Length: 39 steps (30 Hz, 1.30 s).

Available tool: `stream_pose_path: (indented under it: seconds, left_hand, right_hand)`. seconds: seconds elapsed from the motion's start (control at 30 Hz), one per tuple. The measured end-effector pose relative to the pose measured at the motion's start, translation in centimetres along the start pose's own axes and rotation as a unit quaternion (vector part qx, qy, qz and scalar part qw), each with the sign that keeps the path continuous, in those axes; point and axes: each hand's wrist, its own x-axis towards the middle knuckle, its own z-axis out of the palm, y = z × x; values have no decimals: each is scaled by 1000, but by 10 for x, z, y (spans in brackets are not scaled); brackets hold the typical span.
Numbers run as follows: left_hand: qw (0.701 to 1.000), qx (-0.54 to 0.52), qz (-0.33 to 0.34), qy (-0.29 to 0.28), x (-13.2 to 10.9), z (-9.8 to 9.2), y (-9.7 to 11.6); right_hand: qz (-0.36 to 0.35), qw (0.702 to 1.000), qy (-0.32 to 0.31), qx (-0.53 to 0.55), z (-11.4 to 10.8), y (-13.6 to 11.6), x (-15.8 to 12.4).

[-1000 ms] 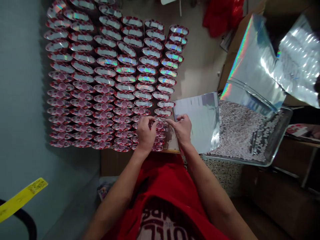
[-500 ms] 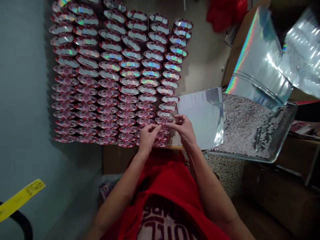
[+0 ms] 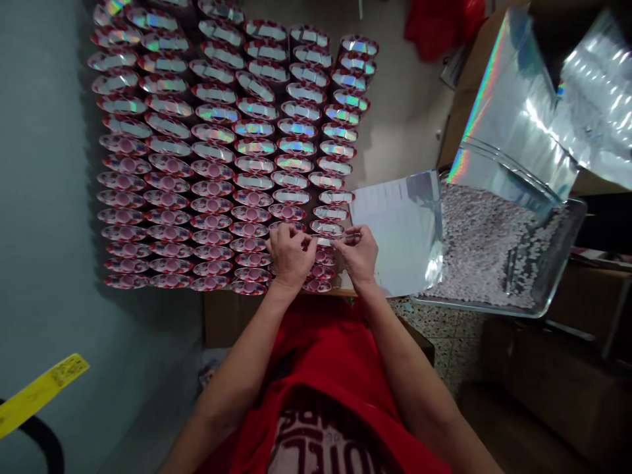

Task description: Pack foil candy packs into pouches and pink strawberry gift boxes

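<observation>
Red-patterned, oval-topped glossy packs (image 3: 255,146) are what this is all about, six rough columns of them standing on a pale surface (image 3: 390,141). Closest in is a red cloth apron (image 3: 316,342), then the two bare hands at the near part of the rightmost column. The left hand (image 3: 291,257) has a narrow grip on the left end of one pack with a pale strip showing across its top (image 3: 323,241), and the right hand (image 3: 359,257) pinches the right end — can't tell if there's a tiny piece in the fingertips too.

Progress-wise, the nearest rows each have a round pink disc (image 3: 169,266) in the middle of the top, so I'd call those done. They run farther back on the left than on the right. Beyond them it's plain silver tops, so around half, maybe more, looks left to me.

Versus half a second ago: the left hand sits a bit farther out with its fingers curled down, and a pale strip shows between the fingertips where a pink disc was visible.

To the right, a flat silvery sheet (image 3: 395,224) lies beside the packs, with a shallow metal tray (image 3: 561,266) of tiny pale pieces (image 3: 478,250) next to it. Past that — a big shiny silver pouch (image 3: 518,125), then a crumpled red plastic bag (image 3: 444,26).
</observation>
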Motion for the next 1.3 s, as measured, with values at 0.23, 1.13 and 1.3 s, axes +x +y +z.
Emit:
stream_pose_path:
  seconds: [0.23, 1.13, 1.3]
  left_hand:
    - [1000, -2, -14, -15, 0, -1, -1]
    - [982, -31, 109, -150, 122, 111, 215]
    - [974, -27, 66, -217, 139, 145, 213]
  right_hand:
    - [-8, 1000, -3, -10, 3, 3, -1]
    - [-200, 948, 114, -217, -150, 35, 107]
    - [-314, 888, -4, -335, -154, 24, 183]
